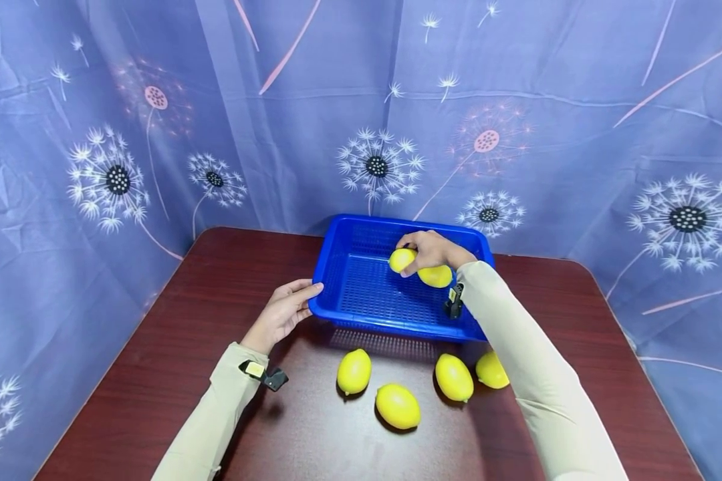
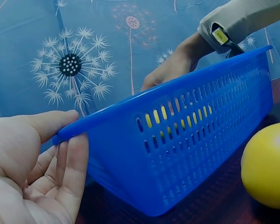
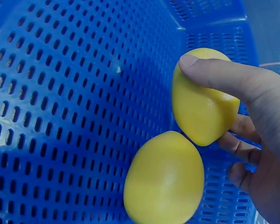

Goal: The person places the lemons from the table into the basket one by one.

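Observation:
A blue perforated plastic basket stands at the back of the table. My left hand pinches its near left corner, with the thumb over the rim and the fingers beneath it, as the left wrist view shows. Inside the basket, my right hand grips a yellow lemon between thumb and fingers. A second lemon lies in the basket right beside the held one, under the right wrist in the head view.
In front of the basket, several more lemons lie on the dark red-brown table: one lemon at left, another lemon nearest, and two at right, one partly behind the right sleeve. A blue dandelion-print curtain hangs behind.

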Demonstrator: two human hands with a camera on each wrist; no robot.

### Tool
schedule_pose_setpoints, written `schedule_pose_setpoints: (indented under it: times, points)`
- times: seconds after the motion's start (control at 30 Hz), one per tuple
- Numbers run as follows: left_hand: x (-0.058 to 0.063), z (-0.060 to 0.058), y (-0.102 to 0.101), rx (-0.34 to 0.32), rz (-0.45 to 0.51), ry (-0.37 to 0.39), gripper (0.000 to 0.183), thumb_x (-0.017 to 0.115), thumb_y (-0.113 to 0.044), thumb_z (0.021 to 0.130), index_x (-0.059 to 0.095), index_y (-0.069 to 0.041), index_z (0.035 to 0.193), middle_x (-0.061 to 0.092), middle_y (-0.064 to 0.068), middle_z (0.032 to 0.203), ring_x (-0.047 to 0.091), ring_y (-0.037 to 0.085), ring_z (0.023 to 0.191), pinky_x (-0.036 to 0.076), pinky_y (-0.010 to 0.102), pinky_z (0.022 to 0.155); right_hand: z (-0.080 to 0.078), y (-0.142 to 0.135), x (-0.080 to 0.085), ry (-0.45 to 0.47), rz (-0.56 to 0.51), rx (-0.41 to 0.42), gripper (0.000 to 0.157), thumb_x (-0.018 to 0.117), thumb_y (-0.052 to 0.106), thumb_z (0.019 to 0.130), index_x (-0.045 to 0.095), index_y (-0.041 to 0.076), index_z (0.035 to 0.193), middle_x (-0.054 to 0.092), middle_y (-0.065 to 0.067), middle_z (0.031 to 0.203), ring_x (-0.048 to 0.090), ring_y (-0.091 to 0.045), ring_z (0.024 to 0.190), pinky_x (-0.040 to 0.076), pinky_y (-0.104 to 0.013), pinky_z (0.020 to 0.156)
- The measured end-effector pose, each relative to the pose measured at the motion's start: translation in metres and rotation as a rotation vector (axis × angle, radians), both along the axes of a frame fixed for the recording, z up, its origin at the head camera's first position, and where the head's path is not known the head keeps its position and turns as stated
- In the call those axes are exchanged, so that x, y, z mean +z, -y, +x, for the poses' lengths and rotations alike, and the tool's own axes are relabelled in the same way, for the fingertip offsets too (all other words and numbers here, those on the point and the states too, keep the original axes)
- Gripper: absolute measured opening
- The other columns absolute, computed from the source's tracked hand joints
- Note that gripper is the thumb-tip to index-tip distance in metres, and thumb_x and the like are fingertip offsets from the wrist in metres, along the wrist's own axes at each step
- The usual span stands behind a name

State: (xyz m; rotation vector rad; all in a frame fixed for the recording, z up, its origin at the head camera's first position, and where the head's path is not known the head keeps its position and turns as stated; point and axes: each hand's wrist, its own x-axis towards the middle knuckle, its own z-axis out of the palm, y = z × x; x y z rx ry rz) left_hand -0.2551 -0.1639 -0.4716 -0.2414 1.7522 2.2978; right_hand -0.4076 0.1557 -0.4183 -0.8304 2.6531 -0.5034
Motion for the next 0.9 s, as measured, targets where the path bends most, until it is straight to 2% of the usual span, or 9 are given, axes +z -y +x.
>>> schedule_pose_setpoints:
  times: [0.13, 0.47, 0.57, 0.63, 0.77, 0.9]
  points:
    - [0.001, 0.0, 0.0, -0.001, 0.004, -0.003, 0.038, 0.074, -0.021, 0.086, 0.057, -0.003, 0.114, 0.066, -0.002, 0.085, 0.062, 0.009, 0.07, 0.051, 0.021, 0.061, 0.001, 0.004, -0.004, 0.001, 0.024, -0.012, 0.062, 0.086, 0.037, 0.069, 0.061, 0.019, 0.123, 0.065, -0.007, 0.116, 0.059, -0.023, 0.106, 0.049, -0.041, 0.087]
    - [0.0, 0.001, -0.001, -0.001, -0.014, 0.0, 0.042, 0.074, -0.024, 0.085, 0.056, -0.003, 0.116, 0.066, 0.0, 0.087, 0.062, 0.009, 0.07, 0.052, 0.021, 0.061, 0.0, 0.01, -0.009, -0.005, 0.085, 0.001, 0.065, 0.085, 0.038, 0.07, 0.059, 0.018, 0.126, 0.064, -0.008, 0.119, 0.056, -0.025, 0.113, 0.045, -0.044, 0.095]
    - [-0.001, 0.001, -0.002, -0.01, -0.012, -0.006, 0.043, 0.074, -0.024, 0.085, 0.056, -0.002, 0.117, 0.066, 0.0, 0.09, 0.063, 0.009, 0.072, 0.052, 0.021, 0.063, 0.003, 0.008, -0.004, -0.002, 0.081, 0.012, 0.065, 0.083, 0.038, 0.073, 0.057, 0.016, 0.128, 0.063, -0.008, 0.121, 0.055, -0.026, 0.115, 0.043, -0.046, 0.098]
    - [-0.001, 0.001, -0.002, -0.011, -0.008, -0.007, 0.043, 0.074, -0.024, 0.085, 0.056, -0.002, 0.117, 0.066, 0.001, 0.091, 0.063, 0.009, 0.072, 0.052, 0.021, 0.063, 0.004, 0.006, 0.001, -0.005, 0.065, 0.018, 0.063, 0.081, 0.038, 0.075, 0.057, 0.015, 0.128, 0.063, -0.007, 0.12, 0.055, -0.026, 0.115, 0.037, -0.048, 0.104]
    - [-0.002, 0.0, -0.001, -0.016, 0.014, -0.013, 0.04, 0.074, -0.023, 0.085, 0.057, -0.003, 0.115, 0.066, 0.002, 0.091, 0.063, 0.009, 0.072, 0.052, 0.021, 0.063, 0.01, 0.0, 0.014, -0.032, 0.048, 0.019, 0.058, 0.075, 0.044, 0.08, 0.058, 0.015, 0.127, 0.064, -0.007, 0.119, 0.055, -0.027, 0.115, 0.033, -0.05, 0.105]
    - [-0.001, 0.001, 0.001, -0.024, 0.027, -0.018, 0.038, 0.075, -0.023, 0.085, 0.057, -0.005, 0.113, 0.066, 0.001, 0.089, 0.061, 0.009, 0.071, 0.052, 0.02, 0.062, 0.021, -0.006, 0.029, -0.073, 0.037, 0.02, 0.058, 0.069, 0.049, 0.083, 0.058, 0.015, 0.128, 0.064, -0.009, 0.121, 0.056, -0.028, 0.113, 0.04, -0.049, 0.1]
